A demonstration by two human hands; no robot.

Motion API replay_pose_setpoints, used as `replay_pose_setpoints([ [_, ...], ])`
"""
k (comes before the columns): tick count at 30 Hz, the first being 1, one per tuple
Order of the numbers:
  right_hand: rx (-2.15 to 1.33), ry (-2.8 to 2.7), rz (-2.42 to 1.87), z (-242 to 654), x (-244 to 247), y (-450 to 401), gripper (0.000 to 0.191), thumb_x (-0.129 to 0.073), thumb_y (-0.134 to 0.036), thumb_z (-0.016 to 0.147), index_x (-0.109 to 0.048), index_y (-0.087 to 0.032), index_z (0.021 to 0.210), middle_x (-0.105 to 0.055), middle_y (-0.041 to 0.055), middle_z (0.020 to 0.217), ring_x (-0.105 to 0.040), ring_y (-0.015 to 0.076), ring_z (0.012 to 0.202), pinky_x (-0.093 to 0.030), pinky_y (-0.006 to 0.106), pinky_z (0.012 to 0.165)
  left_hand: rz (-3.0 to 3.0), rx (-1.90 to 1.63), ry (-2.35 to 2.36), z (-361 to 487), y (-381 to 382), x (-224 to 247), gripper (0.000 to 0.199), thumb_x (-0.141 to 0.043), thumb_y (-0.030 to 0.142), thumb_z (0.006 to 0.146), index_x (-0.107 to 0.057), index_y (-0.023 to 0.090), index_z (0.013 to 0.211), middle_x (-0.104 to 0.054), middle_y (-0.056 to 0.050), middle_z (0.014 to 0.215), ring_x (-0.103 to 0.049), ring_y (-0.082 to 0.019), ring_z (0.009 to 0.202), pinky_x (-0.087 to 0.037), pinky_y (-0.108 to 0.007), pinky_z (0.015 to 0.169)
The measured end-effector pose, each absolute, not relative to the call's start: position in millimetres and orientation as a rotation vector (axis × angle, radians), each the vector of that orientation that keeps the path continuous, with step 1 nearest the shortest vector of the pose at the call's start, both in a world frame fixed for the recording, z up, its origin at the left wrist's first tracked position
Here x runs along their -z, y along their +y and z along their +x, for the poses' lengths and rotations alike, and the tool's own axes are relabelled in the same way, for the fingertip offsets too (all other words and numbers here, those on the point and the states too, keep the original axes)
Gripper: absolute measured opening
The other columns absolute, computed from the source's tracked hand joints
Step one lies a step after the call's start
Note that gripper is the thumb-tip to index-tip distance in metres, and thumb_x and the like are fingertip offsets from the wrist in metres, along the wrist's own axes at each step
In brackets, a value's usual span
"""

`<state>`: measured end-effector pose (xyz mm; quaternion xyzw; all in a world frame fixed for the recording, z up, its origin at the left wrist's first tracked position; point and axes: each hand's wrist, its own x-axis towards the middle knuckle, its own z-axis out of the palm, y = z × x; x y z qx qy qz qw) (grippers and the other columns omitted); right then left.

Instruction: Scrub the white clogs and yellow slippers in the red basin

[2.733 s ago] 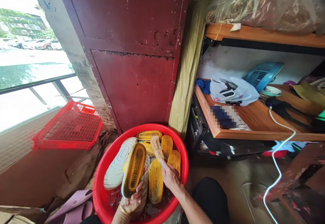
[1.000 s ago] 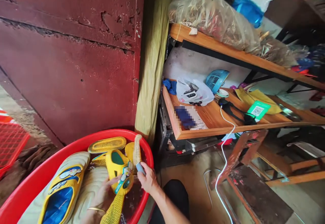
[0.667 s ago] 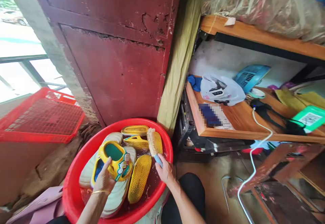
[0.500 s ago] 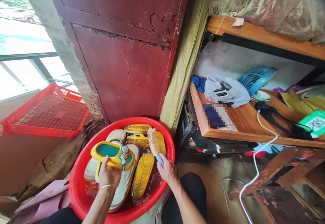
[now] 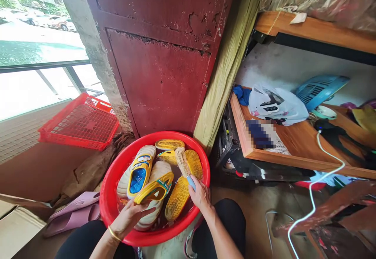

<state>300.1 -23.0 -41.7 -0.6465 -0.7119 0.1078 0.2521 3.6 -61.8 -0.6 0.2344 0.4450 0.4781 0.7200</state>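
My left hand [image 5: 132, 216] grips a yellow slipper [image 5: 155, 186] by one end, turned on its side over the red basin [image 5: 106, 212]. In my right hand [image 5: 199, 193] is a scrubbing brush [image 5: 182, 161] with pale bristles and a blue handle, held above the basin's right half and apart from the held slipper. A yellow slipper with a blue insole [image 5: 138, 178] rests on pale, thick-soled footwear [image 5: 125, 184] in the basin. Several more yellow slippers lie in the water, among them one sole-up [image 5: 178, 198] below the brush.
Pink slippers [image 5: 73, 214] lie on the floor left of the basin. Behind them a red plastic crate [image 5: 85, 124] sits by the wall. A dark red door [image 5: 158, 82] stands behind. To the right, a wooden shelf [image 5: 296, 141] holds a plastic bag and a blue fan; a white cable [image 5: 313, 196] hangs down.
My left hand has turned the held slipper onto its side and lowered it slightly, uncovering the blue-insoled slipper. The brush stays in my right hand. The view has shifted left.
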Motion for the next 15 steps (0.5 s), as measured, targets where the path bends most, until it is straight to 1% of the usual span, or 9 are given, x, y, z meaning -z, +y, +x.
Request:
replay_pose_setpoints([
  [3, -0.277, -1.954, -1.764, 298, 41, -25, 0.049, -0.055, -0.022, 0.093, -0.06, -0.021, 0.142, -0.072, 0.0078, 0.13, -0.07, 0.0211, 0.112, -0.054, 0.028, 0.097, 0.66, -0.95, 0.972, -9, -68, -9, 0.071, -0.087, 0.038, 0.065, -0.065, 0.029, 0.132, -0.069, -0.013, 0.132, -0.059, -0.041, 0.129, -0.051, -0.06, 0.102],
  [5, -0.287, -1.972, -1.798, 296, 41, -27, 0.049, -0.055, -0.022, 0.094, -0.059, -0.022, 0.142, -0.073, 0.0081, 0.127, -0.071, 0.0216, 0.11, -0.054, 0.028, 0.095, 0.821, -0.968, 1.075, -13, -70, -12, 0.073, -0.083, 0.045, 0.07, -0.061, 0.029, 0.138, -0.064, -0.013, 0.142, -0.054, -0.041, 0.136, -0.048, -0.059, 0.107],
  [7, -0.314, -1.995, -1.839, 294, 41, -28, 0.048, -0.055, -0.024, 0.094, -0.059, -0.023, 0.142, -0.075, 0.0075, 0.124, -0.072, 0.022, 0.107, -0.054, 0.028, 0.092, 1.08, -1.04, 1.219, -13, -73, -14, 0.068, -0.078, 0.05, 0.075, -0.062, 0.025, 0.136, -0.062, -0.014, 0.145, -0.048, -0.039, 0.142, -0.042, -0.057, 0.115],
  [10, -0.351, -2.009, -1.877, 292, 40, -29, 0.047, -0.054, -0.025, 0.095, -0.059, -0.025, 0.142, -0.076, 0.0066, 0.12, -0.072, 0.022, 0.105, -0.053, 0.028, 0.092, 1.582, -1.167, 1.387, 0, -79, -17, 0.053, -0.066, 0.047, 0.087, -0.063, 0.024, 0.134, -0.058, -0.013, 0.148, -0.045, -0.035, 0.145, -0.034, -0.055, 0.122],
  [11, -0.36, -2.01, -1.881, 292, 39, -29, 0.047, -0.054, -0.025, 0.095, -0.059, -0.025, 0.142, -0.076, 0.0066, 0.119, -0.072, 0.022, 0.105, -0.053, 0.028, 0.092, 1.743, -1.193, 1.426, 7, -81, -17, 0.051, -0.062, 0.045, 0.089, -0.062, 0.024, 0.136, -0.057, -0.012, 0.149, -0.045, -0.033, 0.144, -0.034, -0.054, 0.122],
  [13, -0.374, -2.01, -1.881, 291, 38, -28, 0.047, -0.053, -0.024, 0.096, -0.06, -0.025, 0.142, -0.076, 0.0065, 0.118, -0.072, 0.0219, 0.105, -0.053, 0.027, 0.091, 2.003, -1.153, 1.462, 24, -82, -12, 0.055, -0.058, 0.042, 0.092, -0.056, 0.024, 0.144, -0.055, -0.013, 0.151, -0.049, -0.032, 0.142, -0.038, -0.053, 0.12],
  [15, -0.382, -2.016, -1.876, 291, 37, -28, 0.046, -0.054, -0.025, 0.096, -0.06, -0.026, 0.142, -0.076, 0.0063, 0.118, -0.073, 0.0219, 0.104, -0.053, 0.027, 0.089, 2.157, -0.928, 1.462, 39, -79, 0, 0.061, -0.059, 0.044, 0.091, -0.052, 0.025, 0.148, -0.058, -0.014, 0.148, -0.055, -0.033, 0.136, -0.045, -0.052, 0.113],
])
